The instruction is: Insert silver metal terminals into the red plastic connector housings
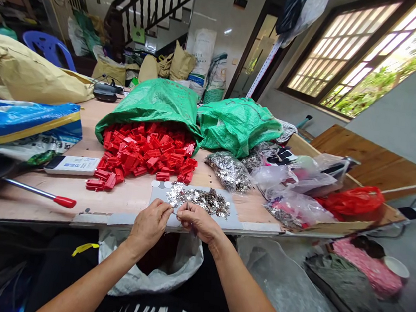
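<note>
My left hand [152, 222] and my right hand [197, 221] meet at the table's front edge, fingertips nearly touching. The left thumb and fingers are pinched together on something too small to make out. My right fingers are also closed, and a thin dark piece shows at them, its kind unclear. Just beyond the fingertips, small silvery metal pieces [203, 200] lie heaped on a grey sheet [236, 220]. Behind them, red plastic parts [148, 151] spill from a green woven sack [157, 100]. Under my hands an open white sack [183, 273] sits at my lap, its inside dark.
A red-tipped lever [63, 201] juts in at the left, near a white box [73, 166]. Another green sack [237, 124] and a bag of metal pieces [229, 171] stand at the right. Farther right, a wooden tray [385, 216] holds plastic bags.
</note>
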`<state>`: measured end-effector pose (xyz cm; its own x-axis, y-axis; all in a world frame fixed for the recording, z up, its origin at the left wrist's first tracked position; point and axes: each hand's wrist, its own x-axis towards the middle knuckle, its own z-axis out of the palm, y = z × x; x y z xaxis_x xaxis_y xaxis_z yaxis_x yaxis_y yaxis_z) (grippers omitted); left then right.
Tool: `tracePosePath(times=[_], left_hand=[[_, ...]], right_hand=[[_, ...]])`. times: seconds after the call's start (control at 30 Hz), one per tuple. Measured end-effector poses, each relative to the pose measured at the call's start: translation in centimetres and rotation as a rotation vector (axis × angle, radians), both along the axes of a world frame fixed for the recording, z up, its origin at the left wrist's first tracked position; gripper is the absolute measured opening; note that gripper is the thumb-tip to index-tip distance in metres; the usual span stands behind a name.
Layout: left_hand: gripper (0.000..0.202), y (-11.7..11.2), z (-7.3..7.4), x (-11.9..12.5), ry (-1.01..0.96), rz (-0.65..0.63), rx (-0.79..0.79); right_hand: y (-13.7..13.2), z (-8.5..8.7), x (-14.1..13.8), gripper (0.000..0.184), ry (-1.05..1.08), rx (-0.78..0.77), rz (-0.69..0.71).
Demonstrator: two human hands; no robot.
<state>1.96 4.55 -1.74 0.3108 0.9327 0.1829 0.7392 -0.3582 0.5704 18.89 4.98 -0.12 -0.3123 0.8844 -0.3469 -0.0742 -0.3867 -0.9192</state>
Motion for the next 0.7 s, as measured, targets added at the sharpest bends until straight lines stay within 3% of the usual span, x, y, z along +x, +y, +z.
tracePosePath(times=[0.17,0.43,0.7], left_hand=[[0.028,0.6,0.4,-0.1,0.056,0.013,-0.067],[0.03,1.2,1.2,0.2,0.171,0.041,-0.131],[0.026,2.2,0.6,-0.3,0.13,0.07,-0.183]], right_hand=[[0.0,-1.1,0.1,0.016,-0.224,0.243,-0.023],[0.1,-2.7,0.8,0.011,-0.461,0.445,-0.115],[0.1,-3.3,0.7,0.007,-0.619,0.562,-0.136]])
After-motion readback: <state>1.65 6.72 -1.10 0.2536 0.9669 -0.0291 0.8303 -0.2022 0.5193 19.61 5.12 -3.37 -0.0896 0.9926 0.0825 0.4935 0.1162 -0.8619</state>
